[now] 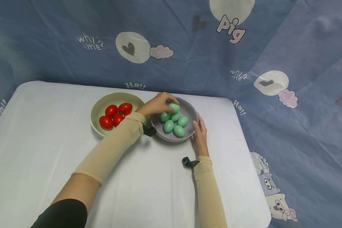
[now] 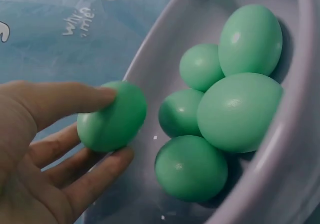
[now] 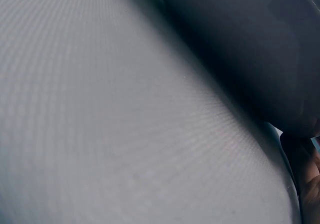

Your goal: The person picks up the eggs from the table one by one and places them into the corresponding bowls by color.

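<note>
My left hand (image 1: 159,104) reaches over the purple-grey bowl (image 1: 189,112) and pinches a green egg (image 2: 125,116) between thumb and fingers. In the left wrist view this egg is at the bowl's far side, apart from the others. Several more green eggs (image 1: 178,130) lie clustered inside the bowl. At the bowl's right side, my right hand (image 1: 200,136) holds the wall, thumb at the rim and fingers along the outside. The right wrist view shows mostly the tablecloth and the bowl's dark outer wall (image 3: 240,44), with part of the hand at the lower right.
Left of the grey bowl stands a pale green bowl (image 1: 95,118) with several red tomatoes (image 1: 106,122), partly covered by my left forearm. Both bowls are on a white-covered table (image 1: 148,183). Behind the table hangs a blue printed cloth (image 1: 188,69).
</note>
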{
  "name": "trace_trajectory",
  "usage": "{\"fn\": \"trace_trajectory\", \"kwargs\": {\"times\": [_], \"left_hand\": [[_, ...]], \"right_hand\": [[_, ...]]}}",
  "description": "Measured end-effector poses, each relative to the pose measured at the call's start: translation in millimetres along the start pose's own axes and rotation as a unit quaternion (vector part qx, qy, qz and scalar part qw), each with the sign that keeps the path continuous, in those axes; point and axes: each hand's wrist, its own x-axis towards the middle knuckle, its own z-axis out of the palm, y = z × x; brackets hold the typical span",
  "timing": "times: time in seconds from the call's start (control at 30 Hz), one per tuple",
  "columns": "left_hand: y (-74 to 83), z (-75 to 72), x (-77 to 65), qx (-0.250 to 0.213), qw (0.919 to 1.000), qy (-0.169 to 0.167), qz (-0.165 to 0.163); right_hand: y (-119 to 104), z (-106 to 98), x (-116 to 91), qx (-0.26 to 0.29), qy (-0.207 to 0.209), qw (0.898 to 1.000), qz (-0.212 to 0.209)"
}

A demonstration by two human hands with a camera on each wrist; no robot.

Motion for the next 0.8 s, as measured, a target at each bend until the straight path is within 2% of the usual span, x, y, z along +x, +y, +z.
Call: {"fn": "trace_trajectory", "kwargs": {"times": [0.2, 0.33, 0.57, 0.8], "left_hand": [[-6.8, 5.0, 10.2, -0.003, 0.9994, 0.008, -0.034], [-10.4, 9.5, 16.9, -0.001, 0.999, 0.003, -0.045], [-11.1, 14.8, 25.2, 0.005, 0.9973, -0.034, -0.065], [-15.4, 16.0, 25.8, 0.03, 0.9948, -0.063, -0.073]], "right_hand": [[-3.0, 2.0, -0.5, -0.004, 0.0, 1.0, 0.006], [-9.9, 4.9, -2.4, -0.002, -0.006, 1.0, 0.009], [-31.7, 12.2, -11.4, -0.001, -0.007, 1.0, 0.012], [-32.5, 10.0, -11.7, 0.001, -0.006, 1.0, 0.012]]}}
